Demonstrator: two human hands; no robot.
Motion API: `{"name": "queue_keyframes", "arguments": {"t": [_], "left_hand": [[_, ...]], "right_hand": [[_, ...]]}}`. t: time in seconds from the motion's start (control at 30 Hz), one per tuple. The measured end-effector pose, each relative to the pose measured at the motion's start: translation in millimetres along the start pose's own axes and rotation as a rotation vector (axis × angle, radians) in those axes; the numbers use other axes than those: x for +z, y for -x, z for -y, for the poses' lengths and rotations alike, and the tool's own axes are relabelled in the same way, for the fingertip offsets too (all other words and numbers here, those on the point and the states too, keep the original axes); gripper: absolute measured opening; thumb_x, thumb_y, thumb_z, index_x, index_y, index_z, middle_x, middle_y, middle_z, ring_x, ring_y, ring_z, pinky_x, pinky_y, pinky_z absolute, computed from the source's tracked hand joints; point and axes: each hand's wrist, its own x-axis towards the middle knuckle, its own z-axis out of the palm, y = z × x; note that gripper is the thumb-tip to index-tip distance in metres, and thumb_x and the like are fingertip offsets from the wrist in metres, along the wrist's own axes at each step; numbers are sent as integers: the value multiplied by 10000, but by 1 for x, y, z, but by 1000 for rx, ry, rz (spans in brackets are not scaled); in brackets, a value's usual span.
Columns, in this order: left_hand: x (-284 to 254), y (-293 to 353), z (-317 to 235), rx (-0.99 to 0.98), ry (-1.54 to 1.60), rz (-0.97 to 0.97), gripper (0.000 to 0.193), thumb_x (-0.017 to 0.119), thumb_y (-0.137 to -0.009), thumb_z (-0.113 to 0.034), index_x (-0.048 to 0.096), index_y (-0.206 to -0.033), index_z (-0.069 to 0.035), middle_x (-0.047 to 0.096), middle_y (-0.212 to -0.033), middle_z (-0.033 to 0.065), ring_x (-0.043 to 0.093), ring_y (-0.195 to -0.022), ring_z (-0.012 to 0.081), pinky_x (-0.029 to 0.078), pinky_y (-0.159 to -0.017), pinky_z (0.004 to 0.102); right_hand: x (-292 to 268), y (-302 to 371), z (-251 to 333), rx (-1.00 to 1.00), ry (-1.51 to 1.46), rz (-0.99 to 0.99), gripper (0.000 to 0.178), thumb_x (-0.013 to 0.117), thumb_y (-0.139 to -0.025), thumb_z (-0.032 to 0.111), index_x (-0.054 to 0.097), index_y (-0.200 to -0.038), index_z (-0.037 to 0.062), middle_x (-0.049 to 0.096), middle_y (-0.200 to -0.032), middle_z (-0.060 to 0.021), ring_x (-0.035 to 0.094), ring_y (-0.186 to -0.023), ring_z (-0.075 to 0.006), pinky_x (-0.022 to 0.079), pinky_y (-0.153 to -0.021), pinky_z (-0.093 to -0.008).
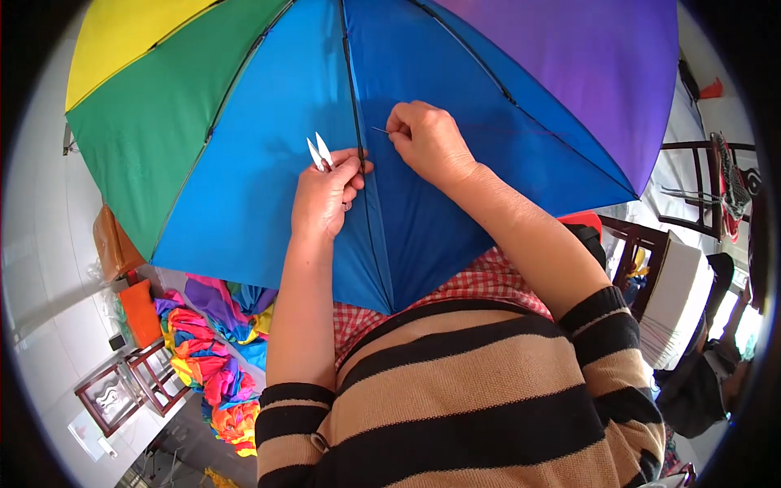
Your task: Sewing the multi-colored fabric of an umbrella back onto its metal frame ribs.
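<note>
An opened rainbow umbrella (268, 171) spreads in front of me, its inner side with the dark ribs facing me. My left hand (325, 195) is closed round a pair of thread snips (320, 152), whose two pointed blades stick up apart. Its fingertips also pinch a black umbrella rib (352, 85) at the seam between the light blue and dark blue panels. To the right of that rib, my right hand (433, 140) pinches a thin sewing needle (380, 130) pointing left. A faint reddish line, possibly thread, runs across the dark blue panel.
Red checked cloth (508, 281) covers my lap under the canopy edge. Heaped multicoloured fabric (215, 362) lies at lower left, near a wooden chair (130, 386) and an orange object (141, 313). On the right are a white box (675, 301) and another dark chair (691, 183).
</note>
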Motion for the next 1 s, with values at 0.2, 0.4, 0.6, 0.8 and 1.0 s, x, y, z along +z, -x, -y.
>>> {"name": "queue_keyframes", "arguments": {"t": [0.2, 0.4, 0.6, 0.8, 1.0], "left_hand": [[1, 0, 5, 39, 94, -44, 230, 600, -893, -70, 615, -1083, 59, 669, -838, 120, 483, -549, 36, 333, -431, 169], [-3, 2, 6, 61, 175, -23, 245, 587, -892, -32, 584, -1115, 68, 671, -835, 145, 497, -545, 42, 343, -424, 166], [-2, 3, 6, 68, 175, -31, 226, 587, -894, -37, 586, -1096, 63, 668, -815, 135, 502, -528, 46, 336, -414, 165], [4, -3, 7, 104, 133, -65, 163, 591, -896, -42, 592, -1032, 47, 662, -788, 120, 506, -515, 54, 341, -411, 176], [6, -7, 13, 161, 86, -66, 151, 550, -948, -147, 539, -947, 4, 664, -784, 145, 534, -523, 81, 339, -411, 198]], "right_hand": [[7, 16, 4, 6, 14, 142, 59, 641, -740, -5, 603, -780, 17, 611, -749, -128, 629, -691, -271, 511, -616, -365], [2, 21, 13, -16, -1, 162, 75, 632, -738, -15, 584, -788, 14, 598, -741, -125, 624, -685, -273, 509, -615, -363], [7, 21, 13, -48, 14, 151, 72, 625, -753, -13, 577, -797, 16, 585, -741, -120, 619, -690, -276, 503, -615, -371], [16, 4, 6, -238, -116, 154, 61, 617, -772, -10, 567, -797, 16, 579, -770, -118, 613, -692, -276, 497, -608, -363], [8, 8, 8, -189, -159, 179, 74, 603, -797, -37, 597, -849, 15, 582, -798, -103, 621, -701, -247, 505, -610, -323]]}}
